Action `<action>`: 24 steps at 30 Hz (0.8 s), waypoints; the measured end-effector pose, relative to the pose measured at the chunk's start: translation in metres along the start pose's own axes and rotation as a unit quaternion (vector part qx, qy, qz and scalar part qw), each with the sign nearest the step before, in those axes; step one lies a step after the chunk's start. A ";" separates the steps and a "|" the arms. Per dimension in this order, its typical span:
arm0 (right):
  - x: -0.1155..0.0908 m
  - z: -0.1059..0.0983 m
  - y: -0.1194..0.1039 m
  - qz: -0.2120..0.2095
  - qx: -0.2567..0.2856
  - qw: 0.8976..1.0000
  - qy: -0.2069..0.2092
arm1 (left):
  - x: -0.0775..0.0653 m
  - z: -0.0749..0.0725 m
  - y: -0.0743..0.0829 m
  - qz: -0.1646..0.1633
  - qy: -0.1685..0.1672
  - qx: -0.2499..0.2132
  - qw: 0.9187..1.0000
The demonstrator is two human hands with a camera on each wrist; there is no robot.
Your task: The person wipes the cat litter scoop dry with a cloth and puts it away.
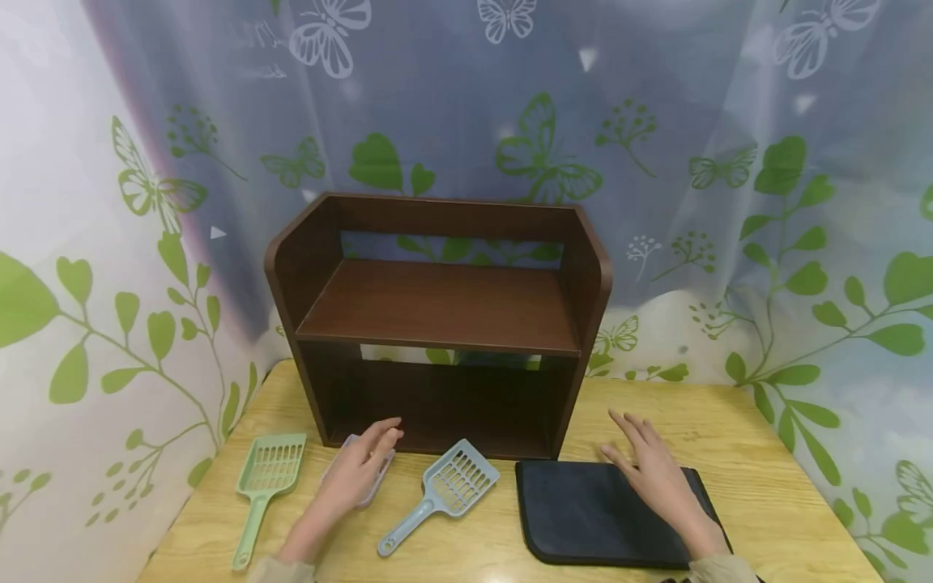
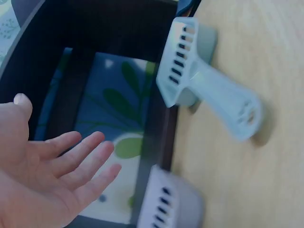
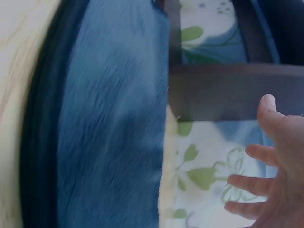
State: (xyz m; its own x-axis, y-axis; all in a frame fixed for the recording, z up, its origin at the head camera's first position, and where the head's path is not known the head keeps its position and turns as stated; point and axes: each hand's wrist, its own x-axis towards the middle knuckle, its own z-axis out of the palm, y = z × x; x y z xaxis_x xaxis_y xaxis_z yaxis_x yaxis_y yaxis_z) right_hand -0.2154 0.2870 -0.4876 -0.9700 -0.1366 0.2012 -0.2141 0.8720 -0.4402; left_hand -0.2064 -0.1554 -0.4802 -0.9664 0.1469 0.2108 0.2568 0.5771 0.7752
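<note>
My left hand [image 1: 353, 474] hovers over a pale purple litter scoop [image 1: 375, 489], its fingers loosely extended and holding nothing. The hand hides most of that scoop, including its handle. To its right lies a blue-grey litter scoop [image 1: 437, 495], slots toward the shelf and handle toward me; the left wrist view shows this scoop [image 2: 216, 85] too. A green litter scoop [image 1: 266, 478] lies farther left. My right hand [image 1: 652, 474] is held above a flat black rectangular item [image 1: 583, 514] with rounded near corners. Its fingers are spread, with nothing in them.
A dark brown two-tier shelf [image 1: 437, 304] stands at the back of the wooden table [image 1: 452, 559], behind the scoops. Behind it hangs a curtain [image 1: 452, 97] printed with leaves and butterflies, which also lines both sides.
</note>
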 end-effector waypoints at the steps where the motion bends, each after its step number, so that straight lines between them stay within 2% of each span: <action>1: 0.001 0.000 0.003 0.002 0.000 1.000 -0.001 | -0.001 0.003 -0.002 -0.008 0.001 -0.017 1.000; 6: 0.005 0.001 0.019 -0.005 -0.005 1.000 -0.005 | -0.006 0.016 -0.015 -0.062 -0.016 -0.084 0.994; 9: 0.008 0.005 0.028 -0.019 -0.013 1.000 -0.021 | -0.012 0.021 -0.022 -0.073 -0.042 -0.101 0.991; 12: 0.012 0.009 0.035 -0.029 -0.025 0.998 -0.049 | -0.017 0.025 -0.026 -0.055 -0.066 -0.094 0.992; 15: 0.014 0.014 0.039 -0.018 -0.033 0.997 -0.069 | -0.021 0.029 -0.027 -0.031 -0.092 -0.091 0.991; 18: 0.014 0.018 0.041 -0.009 -0.035 0.996 -0.079 | -0.025 0.032 -0.026 -0.021 -0.110 -0.084 0.990; 24: 0.012 0.021 0.040 -0.006 -0.030 0.996 -0.084 | -0.028 0.037 -0.029 -0.008 -0.115 -0.049 0.992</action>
State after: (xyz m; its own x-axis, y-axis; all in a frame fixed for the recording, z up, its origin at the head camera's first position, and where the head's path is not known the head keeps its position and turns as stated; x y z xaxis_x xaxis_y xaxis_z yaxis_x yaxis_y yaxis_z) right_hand -0.2380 0.3103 -0.5216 -0.9740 -0.2200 0.0539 -0.2236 0.8959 -0.3838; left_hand -0.1871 -0.1465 -0.5303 -0.9436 0.3245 0.0654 0.2305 0.5022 0.8335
